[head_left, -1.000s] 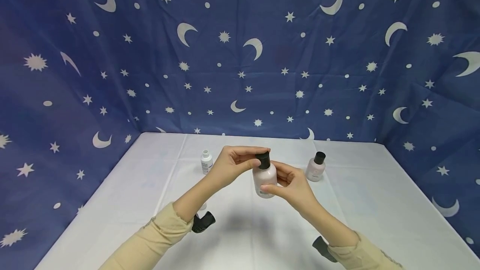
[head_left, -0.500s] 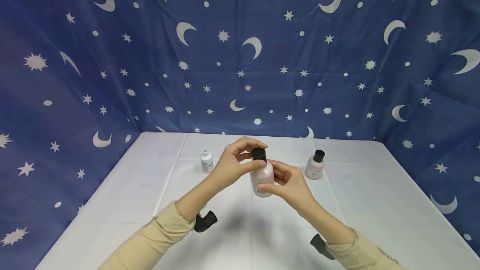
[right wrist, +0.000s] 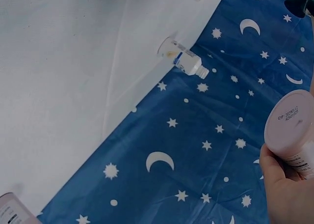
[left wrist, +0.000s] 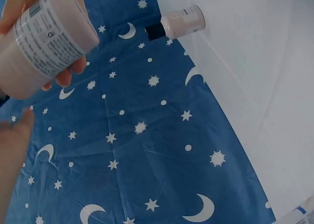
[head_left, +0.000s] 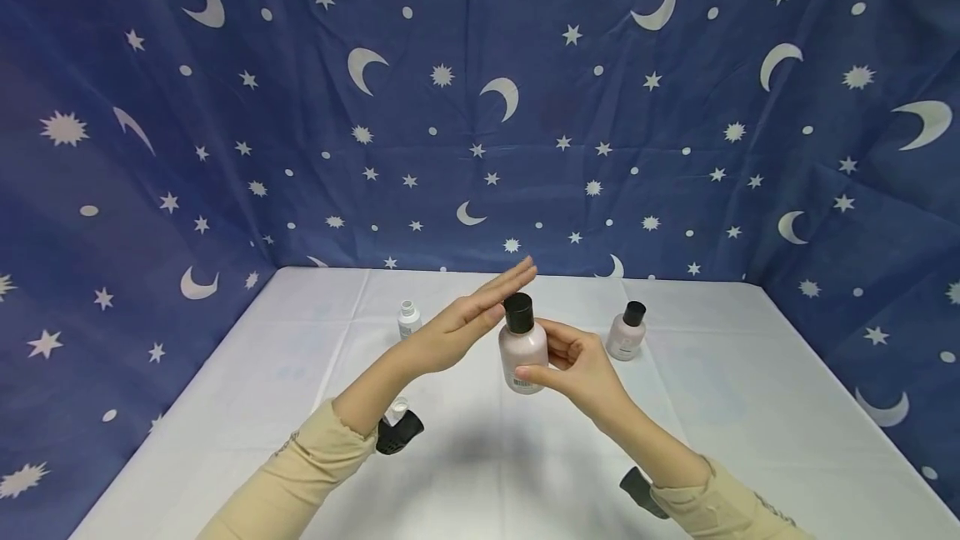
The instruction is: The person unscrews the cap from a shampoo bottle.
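A pink bottle [head_left: 522, 357] with a black cap [head_left: 518, 312] is held above the table, nearly upright. My right hand [head_left: 588, 369] grips its body from the right, thumb in front. My left hand [head_left: 450, 332] lies beside the cap with its fingers straight, pointing up and to the right; whether it touches the cap is hard to tell. Printed text covers the label of the pink bottle [left wrist: 49, 44] in the left wrist view. From the right wrist, the base of the pink bottle [right wrist: 289, 123] shows stamped lettering.
Another pink bottle with a black cap [head_left: 626, 337] stands at the right rear of the white table [head_left: 750, 390]. An uncapped white bottle [head_left: 408, 319] stands behind my left hand. A small white object [head_left: 400, 407] sits near my left wrist. A blue patterned cloth [head_left: 480, 107] hangs behind.
My left hand has let go of the black cap; its fingers have straightened and it has shifted slightly left. The right hand keeps hold of the pink bottle, almost unmoved.
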`<state>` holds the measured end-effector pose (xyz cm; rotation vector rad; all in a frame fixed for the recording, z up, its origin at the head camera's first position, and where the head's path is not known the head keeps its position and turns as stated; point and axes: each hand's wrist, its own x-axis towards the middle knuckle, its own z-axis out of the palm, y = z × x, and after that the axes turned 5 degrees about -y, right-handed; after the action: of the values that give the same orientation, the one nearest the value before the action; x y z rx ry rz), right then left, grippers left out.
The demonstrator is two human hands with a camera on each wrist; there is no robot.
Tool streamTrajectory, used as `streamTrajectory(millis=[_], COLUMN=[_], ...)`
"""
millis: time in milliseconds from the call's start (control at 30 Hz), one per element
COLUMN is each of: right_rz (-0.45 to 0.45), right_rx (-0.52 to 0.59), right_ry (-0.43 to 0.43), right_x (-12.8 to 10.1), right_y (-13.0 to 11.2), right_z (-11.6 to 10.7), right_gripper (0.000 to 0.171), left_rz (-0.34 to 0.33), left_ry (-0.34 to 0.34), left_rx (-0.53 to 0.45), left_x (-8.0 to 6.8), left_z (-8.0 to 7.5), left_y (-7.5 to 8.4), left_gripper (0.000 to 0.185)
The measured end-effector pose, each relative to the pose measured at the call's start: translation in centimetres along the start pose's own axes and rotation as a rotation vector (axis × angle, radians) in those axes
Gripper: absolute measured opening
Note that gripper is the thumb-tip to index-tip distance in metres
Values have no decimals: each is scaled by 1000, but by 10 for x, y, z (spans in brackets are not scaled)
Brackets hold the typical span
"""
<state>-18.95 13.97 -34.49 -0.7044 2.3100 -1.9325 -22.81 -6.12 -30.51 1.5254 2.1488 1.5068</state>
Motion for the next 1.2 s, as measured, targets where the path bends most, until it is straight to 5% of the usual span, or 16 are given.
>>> streamTrajectory(millis=[133,267,733,967,1200], right_rz=[5,-1,18,15,5], right_rx=[4,6,-2,-8,2], right_ry=[-2,-5,-2,-4,-5], right_x=[0,1,1,1,1], right_y=[0,-1,-1,-3,-3], right_z=[1,1,1,0,2], right_gripper=[56,57,58,57,56], left_rz=[-18,1,-69,-110,-113], left_ry=[-71,-61,120,224,244], left_rx=[-40,-59,-147,-98,-16], left_x=[-1,-1,0,4,8], left_z=[-3,-5,-6,-3,-2], left_y=[1,0,2,5,6], left_gripper=[47,44,44,33,37])
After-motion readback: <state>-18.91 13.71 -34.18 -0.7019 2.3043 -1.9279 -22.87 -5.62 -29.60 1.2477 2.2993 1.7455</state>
